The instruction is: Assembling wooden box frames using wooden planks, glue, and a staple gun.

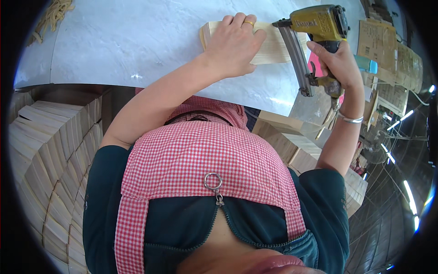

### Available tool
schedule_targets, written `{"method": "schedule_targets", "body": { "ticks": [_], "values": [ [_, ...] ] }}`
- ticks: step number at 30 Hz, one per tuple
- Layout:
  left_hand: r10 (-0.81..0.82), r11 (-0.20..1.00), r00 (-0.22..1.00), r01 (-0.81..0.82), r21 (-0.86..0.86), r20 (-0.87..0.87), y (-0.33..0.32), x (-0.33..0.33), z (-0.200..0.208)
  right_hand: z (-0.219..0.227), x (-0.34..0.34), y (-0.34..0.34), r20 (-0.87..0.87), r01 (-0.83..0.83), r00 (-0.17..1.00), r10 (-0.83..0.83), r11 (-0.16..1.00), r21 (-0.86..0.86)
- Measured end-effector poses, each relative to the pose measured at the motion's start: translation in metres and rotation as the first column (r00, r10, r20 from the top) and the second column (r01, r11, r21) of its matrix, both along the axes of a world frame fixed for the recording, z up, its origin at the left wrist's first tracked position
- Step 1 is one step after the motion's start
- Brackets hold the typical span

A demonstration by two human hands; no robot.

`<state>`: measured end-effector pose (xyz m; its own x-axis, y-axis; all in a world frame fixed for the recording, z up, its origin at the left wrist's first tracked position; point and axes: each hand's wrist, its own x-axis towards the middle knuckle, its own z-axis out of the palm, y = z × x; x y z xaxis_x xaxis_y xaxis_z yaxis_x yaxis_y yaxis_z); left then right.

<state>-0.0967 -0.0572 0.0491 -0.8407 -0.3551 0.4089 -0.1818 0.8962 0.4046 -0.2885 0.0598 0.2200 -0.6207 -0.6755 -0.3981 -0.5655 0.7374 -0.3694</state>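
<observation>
My left hand [236, 45] is wrapped over the top of a pale wooden piece [273, 48], which looks like a flat box or a stack of thin boards, and holds it on the table. A gold ring is on one finger. In my right hand [338, 64] is a yellow and black pneumatic nail gun [319, 23], its grip enclosed by my fingers. The gun's nose lies at the upper right edge of the wooden piece; whether it touches cannot be made out. Its grey magazine slants down in front of the piece's right end.
The white marbled table [123, 50] has wood strips [54, 17] at its far left. Stacked wooden pieces [50, 150] stand at the lower left, and more boxes [292, 141] are below the table at right. Cardboard cartons [376, 45] lie beyond my right hand.
</observation>
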Motion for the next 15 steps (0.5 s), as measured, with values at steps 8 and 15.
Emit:
{"method": "schedule_targets", "body": {
  "ticks": [8,15],
  "values": [
    [-0.021,1.0,0.998,0.022,0.005,-0.056,0.001,-0.004,0.002,0.015,-0.005,0.002,-0.045,0.031,0.998,-0.032,0.999,-0.01],
    [-0.044,0.998,0.999,0.043,0.035,0.029,-0.003,0.005,0.004,-0.028,-0.014,0.097,-0.189,0.228,0.943,-0.272,0.947,-0.228]
  ]
}}
